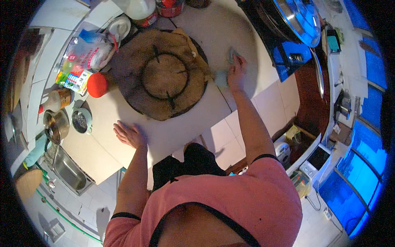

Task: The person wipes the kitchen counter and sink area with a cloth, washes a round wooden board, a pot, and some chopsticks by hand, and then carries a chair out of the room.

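Observation:
My right hand (237, 72) is on the pale countertop (197, 123), right of the stove. Its fingers are closed on a grey-blue cloth (231, 55), partly covered by the hand. A paler bluish patch lies beside the wrist; I cannot tell whether it is more cloth or wetness. My left hand (130, 135) rests palm down on the counter near the front edge, holding nothing, fingers slightly apart. Between and beyond the hands is a round stove (165, 74) with a stained brown surface and a black pot-support ring (145, 74) in its middle.
Along the left stand a red-capped container (97, 85), a bottle (58, 100), a steel pot (58, 123) and a mug (81, 120). A steel sink (72, 171) lies lower left. Jars (142, 12) stand behind the stove. A large lidded pan (296, 21) is at upper right.

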Demonstrator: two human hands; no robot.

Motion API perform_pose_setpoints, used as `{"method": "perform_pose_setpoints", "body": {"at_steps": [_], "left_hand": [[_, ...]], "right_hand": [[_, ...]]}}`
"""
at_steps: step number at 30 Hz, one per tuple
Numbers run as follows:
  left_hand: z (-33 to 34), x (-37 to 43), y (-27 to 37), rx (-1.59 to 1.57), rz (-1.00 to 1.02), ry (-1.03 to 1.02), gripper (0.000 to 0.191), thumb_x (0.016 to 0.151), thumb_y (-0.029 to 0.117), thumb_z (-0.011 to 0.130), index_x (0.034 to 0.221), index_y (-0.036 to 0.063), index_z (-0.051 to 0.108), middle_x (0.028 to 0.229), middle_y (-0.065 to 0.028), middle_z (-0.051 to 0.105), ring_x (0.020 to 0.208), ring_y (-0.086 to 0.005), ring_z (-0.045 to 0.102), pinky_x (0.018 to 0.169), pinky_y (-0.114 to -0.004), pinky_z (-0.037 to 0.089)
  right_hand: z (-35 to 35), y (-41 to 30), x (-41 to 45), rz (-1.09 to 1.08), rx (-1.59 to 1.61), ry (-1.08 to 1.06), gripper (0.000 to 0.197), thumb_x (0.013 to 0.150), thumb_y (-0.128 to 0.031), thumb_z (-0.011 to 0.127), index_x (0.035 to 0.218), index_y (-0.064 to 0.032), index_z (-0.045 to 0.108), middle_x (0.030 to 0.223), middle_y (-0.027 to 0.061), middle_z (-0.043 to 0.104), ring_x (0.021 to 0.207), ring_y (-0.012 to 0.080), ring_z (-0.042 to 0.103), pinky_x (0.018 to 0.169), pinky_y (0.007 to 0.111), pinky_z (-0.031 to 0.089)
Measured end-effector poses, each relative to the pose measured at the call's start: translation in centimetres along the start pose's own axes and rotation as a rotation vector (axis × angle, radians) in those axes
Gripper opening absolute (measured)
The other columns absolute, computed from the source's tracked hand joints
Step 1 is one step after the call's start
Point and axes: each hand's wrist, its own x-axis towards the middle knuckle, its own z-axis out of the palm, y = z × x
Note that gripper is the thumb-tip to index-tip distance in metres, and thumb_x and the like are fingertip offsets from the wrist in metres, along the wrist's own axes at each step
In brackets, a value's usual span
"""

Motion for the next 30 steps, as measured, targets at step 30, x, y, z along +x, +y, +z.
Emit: {"method": "perform_pose_setpoints", "body": {"at_steps": [30], "left_hand": [[0.1, -0.2, -1.6, -0.127, -0.005, -0.207, 0.067, 0.083, 0.037, 0.046, 0.136, 0.0026, 0.022, 0.142, -0.0209, 0.015, 0.133, -0.0321, 0.008, 0.107, -0.046, 0.003]], "right_hand": [[-1.2, -15.7, -20.7, -0.075, -0.263, -0.306, 0.041, 0.086, -0.019, 0.045, 0.122, 0.0009, 0.043, 0.129, 0.0242, 0.036, 0.120, 0.0399, 0.032, 0.099, 0.051, 0.023]]}}
